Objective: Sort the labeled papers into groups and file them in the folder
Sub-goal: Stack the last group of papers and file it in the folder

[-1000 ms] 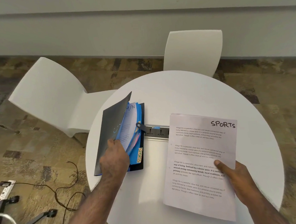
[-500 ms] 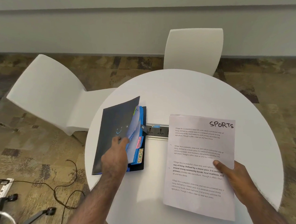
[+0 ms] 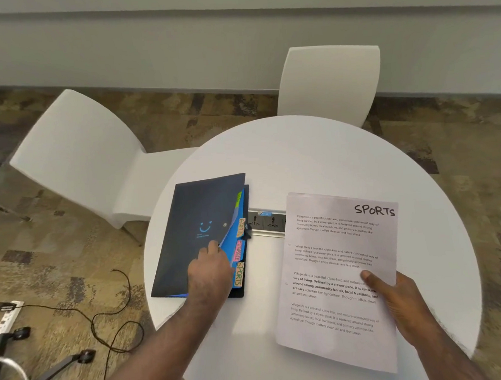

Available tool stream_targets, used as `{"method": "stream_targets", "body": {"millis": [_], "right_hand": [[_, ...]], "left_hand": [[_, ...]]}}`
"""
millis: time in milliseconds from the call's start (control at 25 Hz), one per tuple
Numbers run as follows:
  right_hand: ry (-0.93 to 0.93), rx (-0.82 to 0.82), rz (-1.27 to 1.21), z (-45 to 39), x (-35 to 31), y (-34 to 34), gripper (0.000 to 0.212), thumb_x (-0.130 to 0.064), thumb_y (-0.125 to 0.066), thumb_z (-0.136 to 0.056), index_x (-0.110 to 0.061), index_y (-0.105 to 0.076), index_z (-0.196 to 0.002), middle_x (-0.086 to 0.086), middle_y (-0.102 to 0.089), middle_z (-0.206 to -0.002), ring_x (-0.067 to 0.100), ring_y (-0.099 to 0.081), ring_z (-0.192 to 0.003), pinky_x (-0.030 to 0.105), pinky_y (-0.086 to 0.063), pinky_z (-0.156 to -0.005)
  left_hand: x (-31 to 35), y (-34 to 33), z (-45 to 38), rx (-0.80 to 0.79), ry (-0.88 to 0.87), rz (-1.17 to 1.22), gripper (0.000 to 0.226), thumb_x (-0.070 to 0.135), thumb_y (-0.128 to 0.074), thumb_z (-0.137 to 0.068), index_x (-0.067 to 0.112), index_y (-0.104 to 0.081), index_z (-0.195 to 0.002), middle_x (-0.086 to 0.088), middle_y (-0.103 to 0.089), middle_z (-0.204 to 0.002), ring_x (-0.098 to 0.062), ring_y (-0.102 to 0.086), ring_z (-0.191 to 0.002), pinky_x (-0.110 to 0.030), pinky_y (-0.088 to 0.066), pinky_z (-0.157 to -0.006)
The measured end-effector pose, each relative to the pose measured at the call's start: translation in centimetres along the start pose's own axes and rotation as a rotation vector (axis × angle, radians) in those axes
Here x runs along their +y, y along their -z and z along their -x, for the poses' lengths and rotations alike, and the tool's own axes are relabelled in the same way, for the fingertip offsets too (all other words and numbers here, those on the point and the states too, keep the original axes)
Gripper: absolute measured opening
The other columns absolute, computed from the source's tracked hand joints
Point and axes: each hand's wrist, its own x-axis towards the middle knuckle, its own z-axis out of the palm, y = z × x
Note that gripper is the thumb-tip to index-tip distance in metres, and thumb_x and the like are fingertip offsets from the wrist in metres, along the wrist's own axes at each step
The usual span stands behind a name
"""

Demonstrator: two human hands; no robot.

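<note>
Right hand (image 3: 400, 304) gripping SPORTS paper (image 3: 338, 278), left hand (image 3: 210, 270) fingers curled on folder (image 3: 194, 239), SPORTS tab (image 3: 239, 274).

Colour-wise: a dark navy folder (image 3: 199, 230) cover is seen, printed with a small bright-blue smiley. Bright blue dividers (image 3: 234, 243) are fanned along its right edge, tagged in green, tan, pink and tan again, the nearest tab (image 3: 239, 274) lettered SPORTS in green. The sheet (image 3: 338, 275) on the right is shown white with grey-black print and SPORTS handwritten in black. The round table (image 3: 314, 157) and both chairs (image 3: 76, 158) are plain white. The carpet (image 3: 58, 258) is patterned in mottled brown, tan and grey patches.
</note>
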Motion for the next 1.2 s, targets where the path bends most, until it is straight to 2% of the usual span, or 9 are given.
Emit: {"method": "stream_targets", "body": {"millis": [120,160,320,480,600,800,1040,1120,1200], "right_hand": [[-0.026,0.025,-0.036,-0.2,0.2,0.0,0.033,-0.027,-0.078,-0.078,-0.015,-0.07,-0.108,0.007,-0.077,-0.102,0.031,-0.073,-0.098,0.04,-0.054,-0.084],[-0.033,0.036,-0.024,-0.2,0.3,0.0,0.027,-0.02,-0.074,-0.082,-0.015,-0.069,-0.108,0.006,-0.078,-0.101,0.031,-0.072,-0.099,0.04,-0.055,-0.083],[-0.01,0.033,-0.013,0.0,0.5,0.0,0.059,-0.042,-0.082,-0.06,-0.015,-0.069,-0.11,0.003,-0.078,-0.102,0.021,-0.075,-0.092,0.037,-0.054,-0.079],[-0.04,0.044,-0.031,-0.3,0.9,0.5,0.026,-0.016,-0.072,-0.083,-0.014,-0.07,-0.108,0.006,-0.077,-0.102,0.025,-0.075,-0.092,0.036,-0.055,-0.079],[-0.054,0.038,-0.011,-0.2,0.8,0.5,0.021,-0.011,-0.068,-0.089,-0.013,-0.07,-0.11,0.005,-0.078,-0.1,0.024,-0.075,-0.091,0.037,-0.055,-0.079],[-0.051,0.05,-0.006,-0.1,0.4,0.4,0.032,-0.021,-0.072,-0.078,-0.013,-0.07,-0.108,0.005,-0.078,-0.1,0.023,-0.075,-0.09,0.034,-0.06,-0.075],[-0.07,0.056,0.001,-0.1,0.6,0.5,0.03,-0.016,-0.072,-0.085,-0.009,-0.069,-0.113,0.004,-0.078,-0.098,0.025,-0.075,-0.092,0.036,-0.055,-0.079],[-0.071,0.041,0.013,-0.1,0.4,0.4,0.055,-0.039,-0.085,-0.068,-0.01,-0.07,-0.112,0.004,-0.078,-0.097,0.026,-0.075,-0.092,0.036,-0.054,-0.079],[-0.072,0.024,0.032,-0.1,0.4,0.3,0.088,-0.063,-0.089,-0.039,-0.013,-0.071,-0.108,0.003,-0.078,-0.096,0.023,-0.075,-0.088,0.037,-0.054,-0.08]], "left_hand": [[0.4,-2.6,0.8,0.023,-0.067,-0.021,0.057,0.041,-0.088,-0.067,0.012,-0.065,-0.11,-0.002,-0.054,-0.102,-0.016,-0.058,-0.087,-0.028,-0.047,-0.058],[0.5,-3.1,1.0,0.027,-0.078,-0.028,0.055,0.032,-0.09,-0.065,0.013,-0.064,-0.109,-0.001,-0.054,-0.102,-0.015,-0.058,-0.086,-0.027,-0.047,-0.055],[0.5,-3.9,1.5,-0.006,-0.08,0.035,0.068,0.015,-0.079,-0.077,0.02,-0.045,-0.135,-0.002,-0.043,-0.133,-0.019,-0.053,-0.104,-0.03,-0.051,-0.059],[1.1,-3.3,1.0,-0.157,-0.081,-0.028,0.062,0.011,-0.069,-0.085,0.013,-0.044,-0.142,-0.007,-0.003,-0.165,-0.026,-0.043,-0.122,-0.033,-0.05,-0.071],[1.4,-3.4,0.3,-0.166,-0.006,-0.046,0.069,0.015,-0.068,-0.086,0.007,-0.038,-0.147,-0.005,-0.006,-0.166,-0.025,-0.042,-0.127,-0.033,-0.053,-0.078],[1.6,-4.0,0.4,-0.087,-0.012,-0.073,0.072,0.016,-0.064,-0.088,0.008,-0.03,-0.151,-0.005,-0.016,-0.164,-0.02,-0.048,-0.122,-0.028,-0.048,-0.07],[1.4,-5.7,0.2,0.005,-0.021,-0.09,0.079,0.02,-0.065,-0.089,0.009,-0.023,-0.155,-0.007,-0.02,-0.163,-0.018,-0.05,-0.116,-0.027,-0.042,-0.068],[1.5,-6.1,0.1,0.022,-0.028,-0.054,0.078,0.02,-0.065,-0.089,0.012,-0.024,-0.155,-0.007,-0.022,-0.162,-0.019,-0.051,-0.117,-0.027,-0.046,-0.072],[1.4,-6.2,0.1,0.033,-0.015,0.049,0.081,0.019,-0.076,-0.078,0.014,-0.039,-0.15,-0.007,-0.038,-0.156,-0.021,-0.058,-0.107,-0.029,-0.049,-0.065]]}}
